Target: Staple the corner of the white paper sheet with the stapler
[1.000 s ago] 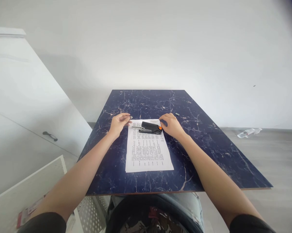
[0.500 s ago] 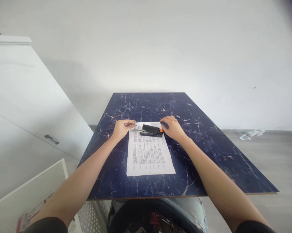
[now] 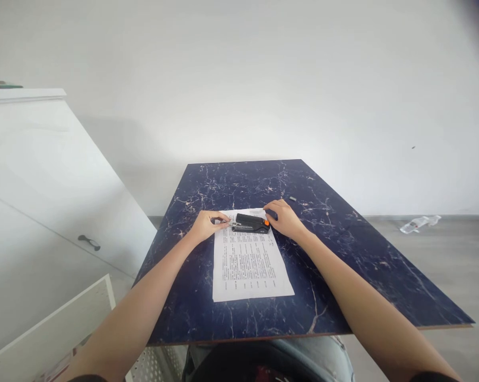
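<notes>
A black stapler (image 3: 250, 228) with an orange part at its right end lies across the top of a printed sheet of paper (image 3: 253, 270). Its silver metal slide sticks out at the left. There my left hand (image 3: 207, 225) pinches a small piece, seemingly a strip of staples, against the slide; the fingertips hide most of it. With curled fingers, my right hand (image 3: 285, 216) is at the stapler's orange end, the thumb against it and the fingertips by the paper's top right corner.
The dark blue marbled table (image 3: 239, 183) stands against a white wall. A small grey piece (image 3: 292, 199) lies beyond my right hand. White cabinet (image 3: 64, 191) at left, with a pale open box (image 3: 60, 329) below it. Clear plastic (image 3: 418, 224) lies on the floor at right.
My left hand has come from the paper's top edge down to the stapler's metal slide. My right hand stays by the orange end. The whole view has shifted slightly as the head tilted.
</notes>
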Available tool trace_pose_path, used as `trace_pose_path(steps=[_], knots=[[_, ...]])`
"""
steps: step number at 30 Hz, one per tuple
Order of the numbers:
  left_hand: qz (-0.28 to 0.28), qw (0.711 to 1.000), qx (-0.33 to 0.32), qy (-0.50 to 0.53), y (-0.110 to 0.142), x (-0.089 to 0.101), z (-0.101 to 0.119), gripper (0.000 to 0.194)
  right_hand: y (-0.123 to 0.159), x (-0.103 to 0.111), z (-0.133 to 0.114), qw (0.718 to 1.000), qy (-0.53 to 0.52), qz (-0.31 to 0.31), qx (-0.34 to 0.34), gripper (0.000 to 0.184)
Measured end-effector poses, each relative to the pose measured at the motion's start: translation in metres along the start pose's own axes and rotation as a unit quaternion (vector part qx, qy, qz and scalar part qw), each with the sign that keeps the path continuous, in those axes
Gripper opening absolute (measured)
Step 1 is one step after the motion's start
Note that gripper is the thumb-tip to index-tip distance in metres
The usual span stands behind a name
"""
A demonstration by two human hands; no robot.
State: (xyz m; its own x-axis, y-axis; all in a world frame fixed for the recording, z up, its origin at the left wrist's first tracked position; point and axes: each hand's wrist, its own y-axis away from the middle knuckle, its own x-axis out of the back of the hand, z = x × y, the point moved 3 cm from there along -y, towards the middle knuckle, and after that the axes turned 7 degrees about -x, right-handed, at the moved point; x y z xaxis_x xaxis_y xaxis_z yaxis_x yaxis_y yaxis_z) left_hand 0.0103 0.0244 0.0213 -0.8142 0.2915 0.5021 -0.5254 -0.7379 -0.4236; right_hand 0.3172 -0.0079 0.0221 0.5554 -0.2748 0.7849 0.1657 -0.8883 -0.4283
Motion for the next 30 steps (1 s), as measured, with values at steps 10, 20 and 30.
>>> trace_pose_path(steps=[10, 20, 30], knots=[[-0.025, 1.000, -0.009, 0.007, 0.000, 0.002, -0.005, 0.016, 0.000, 0.000, 0.000, 1.000, -0.007, -0.004, 0.002, 0.022], [-0.063, 0.998, -0.001, -0.005, 0.003, 0.014, -0.010, 0.022, -0.001, 0.007, -0.001, 0.999, -0.045, 0.007, -0.001, 0.022], [-0.020, 0.999, 0.031, -0.005, 0.002, 0.019, -0.016, 0.017, 0.004, 0.006, -0.012, 0.976, -0.119, -0.179, -0.019, 0.045]])
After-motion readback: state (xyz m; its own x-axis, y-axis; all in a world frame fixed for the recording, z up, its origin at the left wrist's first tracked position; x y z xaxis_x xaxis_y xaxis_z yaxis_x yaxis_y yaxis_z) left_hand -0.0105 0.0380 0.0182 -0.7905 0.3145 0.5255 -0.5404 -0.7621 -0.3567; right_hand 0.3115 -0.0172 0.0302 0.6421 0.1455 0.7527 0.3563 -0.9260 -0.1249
